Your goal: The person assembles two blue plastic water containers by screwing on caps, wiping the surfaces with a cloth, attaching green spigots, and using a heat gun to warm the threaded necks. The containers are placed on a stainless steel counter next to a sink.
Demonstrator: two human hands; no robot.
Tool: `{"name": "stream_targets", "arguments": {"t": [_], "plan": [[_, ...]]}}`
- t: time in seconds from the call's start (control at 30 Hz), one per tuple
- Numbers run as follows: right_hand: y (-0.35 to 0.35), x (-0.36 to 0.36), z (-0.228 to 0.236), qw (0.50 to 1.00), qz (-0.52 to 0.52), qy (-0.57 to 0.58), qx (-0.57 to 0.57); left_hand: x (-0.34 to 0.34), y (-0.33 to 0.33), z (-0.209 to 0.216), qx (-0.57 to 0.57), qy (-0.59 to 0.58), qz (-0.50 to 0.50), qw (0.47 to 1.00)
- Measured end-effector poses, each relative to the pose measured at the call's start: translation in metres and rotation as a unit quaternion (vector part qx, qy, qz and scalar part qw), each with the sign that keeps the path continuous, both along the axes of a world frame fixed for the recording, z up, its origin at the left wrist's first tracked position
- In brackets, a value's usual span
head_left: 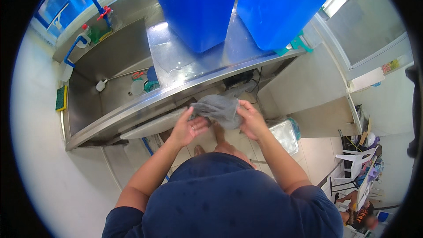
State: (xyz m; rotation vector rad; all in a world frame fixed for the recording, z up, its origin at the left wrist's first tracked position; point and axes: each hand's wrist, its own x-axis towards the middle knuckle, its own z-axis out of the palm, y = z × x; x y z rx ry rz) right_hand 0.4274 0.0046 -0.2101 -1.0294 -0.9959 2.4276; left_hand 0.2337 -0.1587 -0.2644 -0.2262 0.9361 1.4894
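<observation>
A thin grey cloth (216,108), crumpled and partly see-through, hangs in front of me just below the front edge of the steel counter. My right hand (252,120) pinches its right end between thumb and fingers. At its left end is my left hand (188,128), palm turned up and fingers stretched apart, with a ring on one finger. The cloth's edge comes close to that thumb; I cannot tell whether they touch. Beyond the counter's edge stand two large blue jugs, a left jug (196,11) and a right jug (277,11), on the steel counter (176,59).
At the left is a steel sink (88,101) holding orange-handled scissors (137,75), a white round lid (137,87) and a white bottle (101,85). A yellow-green sponge (61,98) sits by its wall. On the floor is a clear container (284,136). Far right, a person (361,215) sits near white chairs.
</observation>
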Motion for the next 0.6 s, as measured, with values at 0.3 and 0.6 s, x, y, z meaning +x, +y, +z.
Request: {"name": "stream_targets", "arguments": {"t": [0.3,0.6], "plan": [[-0.017,0.011,-0.014,0.983,0.161,-0.088,0.009,0.042,0.015,-0.008,-0.062,0.104,-0.221,0.968],[0.016,0.04,-0.081,0.959,0.153,-0.23,-0.064,0.03,-0.01,-0.054,-0.139,0.075,-0.092,0.983]]}}
